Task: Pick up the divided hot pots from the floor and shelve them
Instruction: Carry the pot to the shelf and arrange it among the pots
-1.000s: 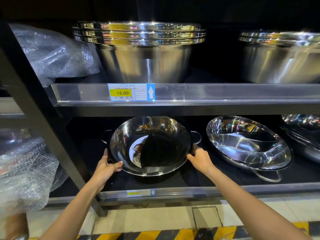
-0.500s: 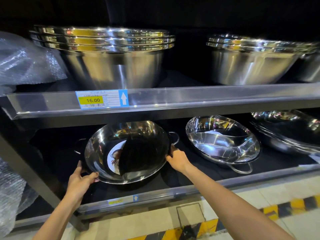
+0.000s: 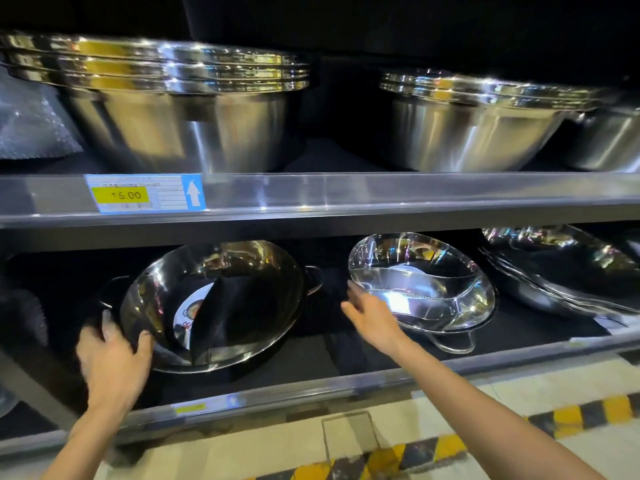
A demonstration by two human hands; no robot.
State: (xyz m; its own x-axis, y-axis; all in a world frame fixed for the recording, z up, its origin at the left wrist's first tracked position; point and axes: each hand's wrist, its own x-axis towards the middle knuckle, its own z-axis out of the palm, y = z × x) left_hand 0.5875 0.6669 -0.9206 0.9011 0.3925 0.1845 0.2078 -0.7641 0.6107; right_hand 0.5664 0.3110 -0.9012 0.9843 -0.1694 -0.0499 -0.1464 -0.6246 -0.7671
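While left hand [image 3: 112, 358] grips the tilted hot pot [image 3: 211, 306], facing outward, right hand [image 3: 369, 315] hovers open.

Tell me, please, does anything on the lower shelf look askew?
Both divided hot pots lean rather than sit flat: the left pot, gripped by the left hand, and the right pot.
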